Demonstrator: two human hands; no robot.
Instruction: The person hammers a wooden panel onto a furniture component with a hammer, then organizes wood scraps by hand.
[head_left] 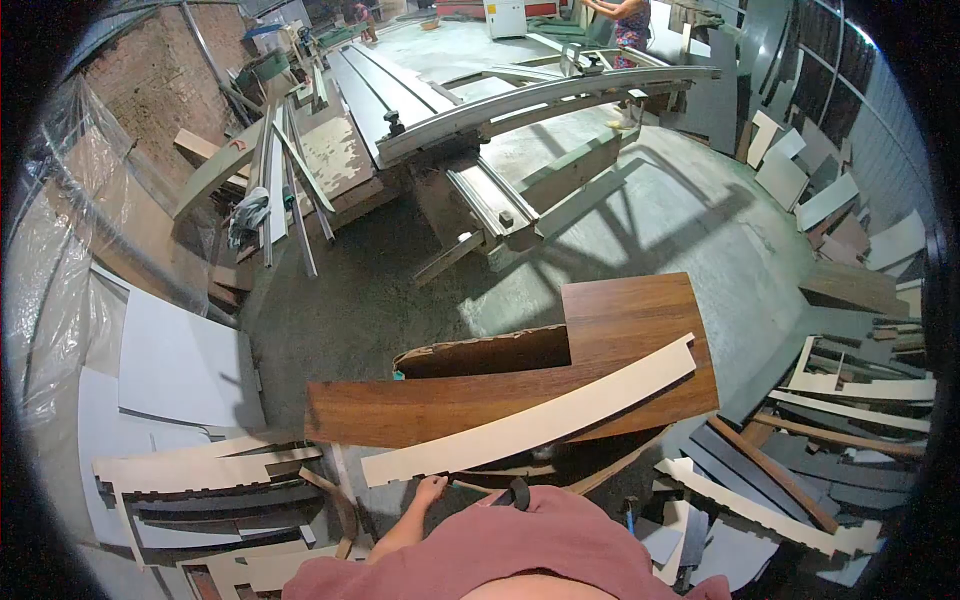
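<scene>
1. Head view. Landmark: brown panel (pixel 610 330), wood-grain, L-shaped, lying flat on a heap of offcuts in mid-frame.
2. Strip (pixel 530 420): pale cream, long, gently curved, with small square notches along its lower edge. It lies across the panel's near edge, its right end raised over the panel's right side and its left end sticking out past the near-left corner.
3. Left hand (pixel 432 488): just below the panel's near edge, at the strip's lower edge close to its left end. Fingers point up at the strip. The hand is too small to tell whether they grip it or how far they are spread.
4. Right hand: out of frame.
5. Saw bench (pixel 480 110): well beyond the panel's far side, with long rails.
6. Notched offcuts (pixel 200 470): pale, stacked left of the panel.
7. Second person (pixel 625 20): far beyond the panel, past the saw bench.
</scene>
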